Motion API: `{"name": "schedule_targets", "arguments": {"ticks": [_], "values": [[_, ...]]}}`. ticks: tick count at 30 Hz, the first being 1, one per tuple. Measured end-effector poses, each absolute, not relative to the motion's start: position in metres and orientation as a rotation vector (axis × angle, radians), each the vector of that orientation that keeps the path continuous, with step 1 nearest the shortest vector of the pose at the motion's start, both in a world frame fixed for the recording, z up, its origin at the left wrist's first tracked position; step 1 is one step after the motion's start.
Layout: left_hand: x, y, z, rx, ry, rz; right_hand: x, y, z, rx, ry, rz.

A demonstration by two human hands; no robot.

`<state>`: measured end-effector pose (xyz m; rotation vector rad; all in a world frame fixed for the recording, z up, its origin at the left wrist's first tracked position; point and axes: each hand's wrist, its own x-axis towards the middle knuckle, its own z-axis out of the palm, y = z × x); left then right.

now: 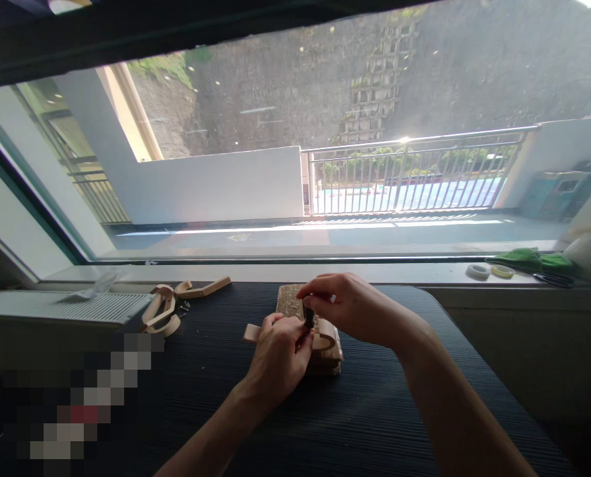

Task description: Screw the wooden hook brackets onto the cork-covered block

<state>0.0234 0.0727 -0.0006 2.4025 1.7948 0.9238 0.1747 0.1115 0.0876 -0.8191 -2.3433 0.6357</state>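
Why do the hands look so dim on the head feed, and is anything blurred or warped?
Head view: backlight from the window, with sun glare on the railing, shades the left hand on the wooden piece and the right hand pinching a small dark tool, though both stay legible; the wide lens bows the window frame; a pixelated patch masks the lower left of the table.

Left hand [278, 358] and right hand [348, 308] close together, fingertips pinched.

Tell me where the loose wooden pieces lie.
The wooden pieces lie at the far left of the dark table in the head view, left of the left hand, beside the vent grille.
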Motion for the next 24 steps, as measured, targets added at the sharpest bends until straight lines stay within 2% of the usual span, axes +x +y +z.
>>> {"name": "schedule_targets", "arguments": {"ticks": [14,24], "values": [[0.0237,0.0736,0.0001,2.415,1.79,0.901,0.1744,0.116,0.0816,-0.954,-2.341,0.514],[0.0238,0.0717,0.0016,2.432,1.847,0.845,0.1721,0.1176,0.0792,-0.757,-2.406,0.627]]}}
